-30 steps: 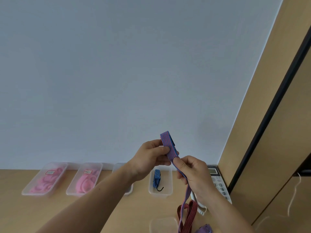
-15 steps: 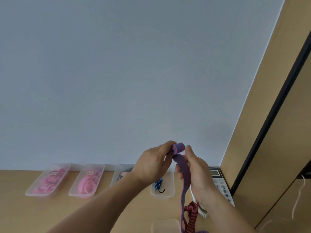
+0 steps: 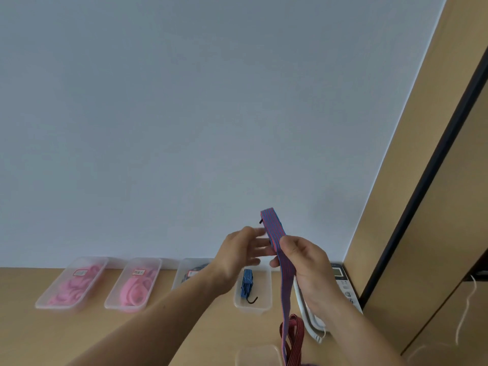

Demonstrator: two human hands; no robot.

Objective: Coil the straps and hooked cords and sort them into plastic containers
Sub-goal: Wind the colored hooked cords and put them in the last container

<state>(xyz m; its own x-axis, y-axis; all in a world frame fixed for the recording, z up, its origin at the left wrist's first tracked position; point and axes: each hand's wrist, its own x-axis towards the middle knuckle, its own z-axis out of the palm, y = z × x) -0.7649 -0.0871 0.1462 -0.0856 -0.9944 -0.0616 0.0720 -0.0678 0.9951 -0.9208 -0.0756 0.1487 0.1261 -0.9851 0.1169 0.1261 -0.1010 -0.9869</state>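
Observation:
A flat purple cord with red stripes [image 3: 274, 233] stands folded above my hands, its tail hanging down to the bottom edge. My right hand [image 3: 303, 262] grips it below the fold, thumb on the front. My left hand [image 3: 240, 254] is beside the fold with blurred, loosely spread fingers; whether they touch the cord is unclear. A small black hook end [image 3: 261, 221] shows at the fold's left. A clear container [image 3: 266, 281] below holds a coiled blue hooked cord [image 3: 247, 285]. A red striped cord [image 3: 295, 336] lies near the bottom.
Two clear containers with pink straps, one [image 3: 71, 283] at the far left and one [image 3: 134, 283] beside it, stand in a row on the wooden desk, then a third [image 3: 184, 273] with dark cords. A white phone [image 3: 340, 281] sits at right. Another clear container [image 3: 257, 353] lies at the bottom edge.
The small roll between both hands has opened into a taller folded loop. My left hand has loosened from it and drawn slightly left, while my right hand now grips the cord below the fold.

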